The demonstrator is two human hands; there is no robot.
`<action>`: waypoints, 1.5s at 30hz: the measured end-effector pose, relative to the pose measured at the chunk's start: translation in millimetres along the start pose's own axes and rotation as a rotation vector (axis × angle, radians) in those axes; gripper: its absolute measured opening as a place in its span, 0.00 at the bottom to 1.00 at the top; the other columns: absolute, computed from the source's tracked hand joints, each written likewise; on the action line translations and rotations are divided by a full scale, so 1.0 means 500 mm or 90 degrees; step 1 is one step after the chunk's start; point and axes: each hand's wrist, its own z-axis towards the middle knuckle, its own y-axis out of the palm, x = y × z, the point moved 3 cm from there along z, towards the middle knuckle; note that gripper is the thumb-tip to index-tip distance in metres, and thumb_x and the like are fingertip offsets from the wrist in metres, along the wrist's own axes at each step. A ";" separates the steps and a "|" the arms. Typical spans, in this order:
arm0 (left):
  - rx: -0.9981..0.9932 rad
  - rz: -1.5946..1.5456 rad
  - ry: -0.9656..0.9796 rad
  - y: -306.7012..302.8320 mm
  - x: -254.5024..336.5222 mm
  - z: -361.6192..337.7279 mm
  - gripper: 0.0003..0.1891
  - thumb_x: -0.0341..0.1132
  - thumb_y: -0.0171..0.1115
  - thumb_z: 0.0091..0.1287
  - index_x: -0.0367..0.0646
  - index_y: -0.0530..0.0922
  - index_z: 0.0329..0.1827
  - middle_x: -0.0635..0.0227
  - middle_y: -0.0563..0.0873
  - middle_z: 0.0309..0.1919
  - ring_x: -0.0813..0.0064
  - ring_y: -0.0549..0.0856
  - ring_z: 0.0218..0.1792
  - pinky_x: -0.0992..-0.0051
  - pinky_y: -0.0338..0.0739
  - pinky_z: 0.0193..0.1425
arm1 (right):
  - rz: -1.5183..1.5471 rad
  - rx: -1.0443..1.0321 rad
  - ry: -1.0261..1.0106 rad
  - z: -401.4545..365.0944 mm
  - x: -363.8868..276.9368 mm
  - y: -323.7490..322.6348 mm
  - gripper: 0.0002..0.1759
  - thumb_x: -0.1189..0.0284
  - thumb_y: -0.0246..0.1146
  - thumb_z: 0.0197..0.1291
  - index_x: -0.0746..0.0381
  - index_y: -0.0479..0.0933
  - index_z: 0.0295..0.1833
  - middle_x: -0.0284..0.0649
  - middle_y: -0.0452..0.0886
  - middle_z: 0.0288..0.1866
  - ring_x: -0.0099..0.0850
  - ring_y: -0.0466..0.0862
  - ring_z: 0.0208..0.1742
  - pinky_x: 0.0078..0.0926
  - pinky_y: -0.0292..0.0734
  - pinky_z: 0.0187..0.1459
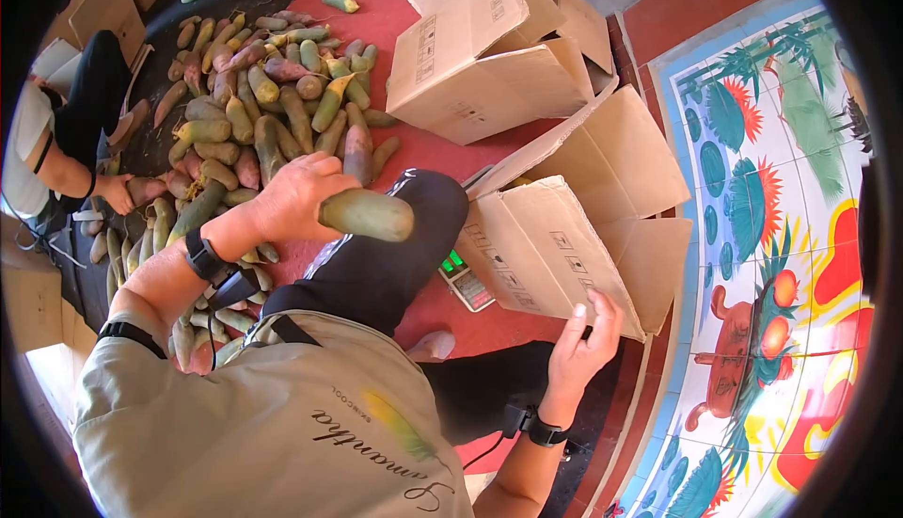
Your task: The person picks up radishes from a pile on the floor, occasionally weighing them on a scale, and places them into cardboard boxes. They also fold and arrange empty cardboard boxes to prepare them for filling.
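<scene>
My left hand (299,193) is closed around a thick green radish (367,215), held over my bent knee. Its blunt end points right, toward an open cardboard box (541,245). My right hand (585,339) rests at the near edge of this box, thumb up against the cardboard and fingers partly curled round the edge. Partly hidden by the box, a digital scale (467,285) shows lit green digits. To the left lies a large heap of green and purplish radishes (246,109).
More cardboard boxes (470,57) stand at the top, flaps open. At the left another person's hand (115,192) touches the heap's edge. A painted tile wall (752,236) runs along the right. Red matting (376,19) covers part of the floor.
</scene>
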 end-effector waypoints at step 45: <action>-0.123 0.136 -0.240 0.228 -0.277 -0.241 0.14 0.35 0.62 0.44 0.44 0.79 0.36 0.61 0.78 0.39 0.59 0.75 0.46 0.65 0.70 0.52 | 0.010 0.040 0.217 0.079 0.139 -0.014 0.23 0.71 0.60 0.56 0.67 0.67 0.56 0.48 0.75 0.48 0.37 0.75 0.48 0.32 0.68 0.52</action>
